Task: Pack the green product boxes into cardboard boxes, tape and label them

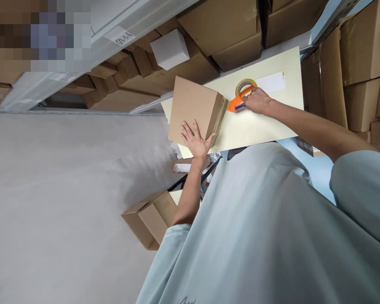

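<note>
A brown cardboard box [193, 105] stands on a pale cream tabletop [266, 122], with tape along its right side. My left hand [196, 139] lies spread on the box near its front edge, fingers apart. Just right of the box, my right hand [257, 100] is wrapped round an orange tape dispenser [239, 99], which carries a roll of tape [245, 84]. The dispenser's front end is close to the box's taped side. Behind my right hand lies a white label or sheet [272, 82] with a small orange mark.
Shelves with many cardboard boxes [221, 25] run behind the table, and a white box [170, 49] sits among them. More cartons [364, 50] are stacked at the right. An open carton [152, 217] is low by my left arm, near the grey wall [66, 190].
</note>
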A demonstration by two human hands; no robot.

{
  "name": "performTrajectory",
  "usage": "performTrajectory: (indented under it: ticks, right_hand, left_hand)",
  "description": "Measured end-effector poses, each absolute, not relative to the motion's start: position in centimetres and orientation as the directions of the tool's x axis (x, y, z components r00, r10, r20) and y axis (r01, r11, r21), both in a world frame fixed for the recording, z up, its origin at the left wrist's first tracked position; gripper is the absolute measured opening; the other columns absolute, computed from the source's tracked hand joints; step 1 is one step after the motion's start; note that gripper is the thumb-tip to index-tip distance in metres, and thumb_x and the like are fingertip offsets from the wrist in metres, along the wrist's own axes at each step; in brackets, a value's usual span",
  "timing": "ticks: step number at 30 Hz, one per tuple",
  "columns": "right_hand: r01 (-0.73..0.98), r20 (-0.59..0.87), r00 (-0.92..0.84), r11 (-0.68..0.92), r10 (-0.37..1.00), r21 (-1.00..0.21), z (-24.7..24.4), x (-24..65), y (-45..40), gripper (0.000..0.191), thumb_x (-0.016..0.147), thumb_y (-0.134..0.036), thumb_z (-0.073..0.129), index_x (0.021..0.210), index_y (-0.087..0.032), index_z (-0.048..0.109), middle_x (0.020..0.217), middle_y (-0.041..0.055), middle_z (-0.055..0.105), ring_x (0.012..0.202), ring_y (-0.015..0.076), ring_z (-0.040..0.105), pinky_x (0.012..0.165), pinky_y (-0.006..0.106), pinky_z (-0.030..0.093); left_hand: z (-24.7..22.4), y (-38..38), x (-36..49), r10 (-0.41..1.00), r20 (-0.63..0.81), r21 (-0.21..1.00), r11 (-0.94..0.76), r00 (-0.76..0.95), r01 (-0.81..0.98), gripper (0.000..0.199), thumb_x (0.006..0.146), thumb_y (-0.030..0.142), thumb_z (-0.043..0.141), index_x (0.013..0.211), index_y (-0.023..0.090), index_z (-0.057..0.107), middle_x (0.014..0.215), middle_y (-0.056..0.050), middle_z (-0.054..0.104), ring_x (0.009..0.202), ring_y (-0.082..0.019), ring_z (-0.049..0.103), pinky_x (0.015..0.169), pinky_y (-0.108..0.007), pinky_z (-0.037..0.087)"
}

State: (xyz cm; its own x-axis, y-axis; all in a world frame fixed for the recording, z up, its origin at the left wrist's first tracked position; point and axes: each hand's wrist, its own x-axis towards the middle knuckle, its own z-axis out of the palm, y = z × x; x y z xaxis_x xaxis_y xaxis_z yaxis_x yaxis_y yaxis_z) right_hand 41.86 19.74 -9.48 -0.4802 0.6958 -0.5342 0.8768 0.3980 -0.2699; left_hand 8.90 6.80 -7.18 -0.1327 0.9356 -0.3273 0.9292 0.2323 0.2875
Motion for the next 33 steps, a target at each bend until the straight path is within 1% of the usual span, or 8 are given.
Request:
performTrajectory:
  ticks: [3, 9, 13, 19, 22, 28, 31, 33]
  right_hand:
    - [0.887, -0.550, -0.460, 0.338, 0.697, -0.315, -9.5, 41.0, 20.2, 0.034, 0.114, -0.025, 0.038, 0.113, -0.007, 0.067, 0.086, 0.0111, 0.075, 0.112, 0.0273, 0.071, 0.110, 0.041, 0.043]
    - [0.885, -0.585, -0.466, 0.346, 0.664, -0.312, -9.2, 38.9, 19.3, 0.040, 0.117, -0.027, 0.036, 0.127, 0.000, 0.063, 0.114, 0.0233, 0.077, 0.121, 0.0339, 0.070, 0.115, 0.053, 0.043]
    - [0.908, -0.565, -0.418, 0.315, 0.712, -0.276, -9.3, 37.3, 17.5, 0.047, 0.117, -0.034, 0.033, 0.128, -0.001, 0.065, 0.117, 0.0251, 0.077, 0.118, 0.0373, 0.071, 0.108, 0.054, 0.046]
    - [0.939, -0.591, -0.332, 0.198, 0.735, -0.281, -8.5, 35.6, 13.8, 0.051, 0.112, -0.026, 0.029, 0.143, -0.001, 0.061, 0.125, 0.0288, 0.076, 0.108, 0.0361, 0.070, 0.094, 0.049, 0.051]
    - [0.950, -0.600, -0.273, 0.113, 0.752, -0.291, -7.5, 34.3, 12.3, 0.051, 0.112, -0.026, 0.032, 0.143, 0.000, 0.062, 0.123, 0.0291, 0.077, 0.107, 0.0358, 0.071, 0.091, 0.046, 0.052]
    - [0.955, -0.554, -0.164, -0.008, 0.816, -0.295, -6.8, 31.9, 11.4, 0.042, 0.101, -0.013, 0.046, 0.129, -0.004, 0.077, 0.117, 0.0275, 0.081, 0.103, 0.0369, 0.078, 0.085, 0.043, 0.055]
    - [0.976, -0.481, 0.041, -0.139, 0.876, -0.169, -8.5, 34.3, 12.4, 0.039, 0.102, -0.014, 0.048, 0.124, -0.003, 0.079, 0.109, 0.0281, 0.081, 0.098, 0.0369, 0.079, 0.081, 0.043, 0.055]
    - [0.979, -0.316, 0.154, -0.189, 0.936, -0.081, -10.0, 37.8, 13.2, 0.040, 0.107, -0.024, 0.049, 0.118, -0.001, 0.080, 0.098, 0.0278, 0.079, 0.089, 0.0368, 0.078, 0.077, 0.043, 0.055]
  left_hand:
    - [-7.5, 6.7, 8.7, 0.943, -0.305, 0.296, 0.226, -0.132, 0.928, 0.123, 0.086, 0.075, 0.084, 0.180, 0.015, 0.035, 0.191, -0.025, 0.004, 0.179, -0.042, -0.004, 0.142, -0.065, -0.004]
    - [-7.1, 6.8, 9.0, 0.936, -0.321, 0.311, 0.251, -0.148, 0.917, 0.123, 0.083, 0.066, 0.090, 0.181, 0.017, 0.033, 0.192, -0.021, 0.002, 0.179, -0.041, -0.006, 0.141, -0.066, -0.005]
    - [-6.8, 7.0, 9.4, 0.924, -0.349, 0.281, 0.265, -0.159, 0.922, 0.119, 0.085, 0.051, 0.089, 0.182, 0.017, 0.029, 0.192, -0.021, 0.000, 0.179, -0.041, -0.008, 0.142, -0.066, -0.005]
    - [-6.9, 6.9, 9.6, 0.923, -0.345, 0.279, 0.272, -0.169, 0.921, 0.116, 0.086, 0.044, 0.088, 0.182, 0.017, 0.029, 0.192, -0.021, -0.001, 0.179, -0.041, -0.008, 0.141, -0.068, -0.004]
    - [-7.0, 6.9, 9.6, 0.926, -0.340, 0.272, 0.264, -0.164, 0.925, 0.116, 0.085, 0.041, 0.089, 0.181, 0.015, 0.029, 0.191, -0.023, -0.001, 0.179, -0.041, -0.007, 0.142, -0.067, -0.004]
    - [-6.8, 6.9, 9.7, 0.923, -0.353, 0.230, 0.247, -0.156, 0.941, 0.116, 0.087, 0.041, 0.087, 0.182, 0.014, 0.026, 0.191, -0.025, 0.000, 0.179, -0.042, -0.007, 0.142, -0.067, -0.004]
    - [-6.7, 6.9, 9.8, 0.924, -0.347, 0.210, 0.244, -0.161, 0.947, 0.115, 0.087, 0.039, 0.087, 0.182, 0.014, 0.027, 0.191, -0.026, 0.001, 0.179, -0.042, -0.005, 0.142, -0.066, -0.004]
    - [-6.7, 6.9, 9.9, 0.924, -0.348, 0.198, 0.237, -0.158, 0.951, 0.115, 0.087, 0.039, 0.086, 0.182, 0.013, 0.027, 0.191, -0.026, 0.001, 0.179, -0.042, -0.005, 0.142, -0.066, -0.003]
